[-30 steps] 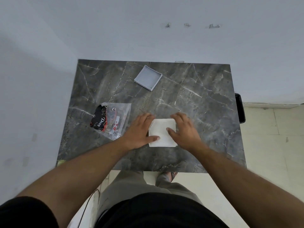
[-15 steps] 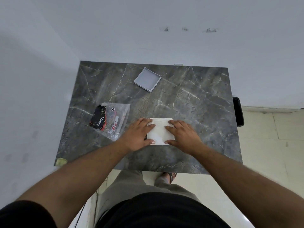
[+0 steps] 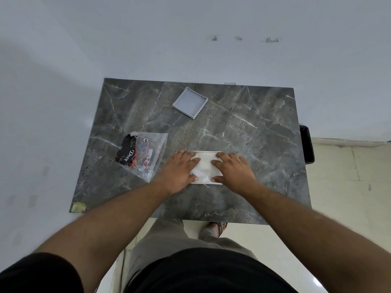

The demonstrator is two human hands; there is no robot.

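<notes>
Hands lay flat on the work near the middle of the frame. The left hand [image 3: 179, 170] and the right hand [image 3: 234, 171] both had straight, spread fingers that pressed down on a white pad [image 3: 204, 168] from its two sides, gripping nothing. The pad rested on the dark marbled surface [image 3: 254, 134], close to the near edge. Only a strip of it showed between the fingertips, and whether it was cloth or paper could not be told.

By the look of it, the flattening was well along: the pad lay as a neat, low rectangle with straight upper and lower edges. What seemed left was to finish the pressing and let go. Where the pad belonged after that the view did not settle.

Compared with a second ago, the hands had closed in over the pad. Then the left thumb and the right forefinger only reached onto it and most of its white face showed, whereas now the fingers covered both ends. The pad looked a little shorter from top to bottom, yet it kept its place on the surface.

Left of centre a clear plastic bag [image 3: 146, 155] with dark and red contents lay just beside the left hand, and a shallow grey tray [image 3: 201, 108] sat toward the upper middle. Neither had moved.
</notes>
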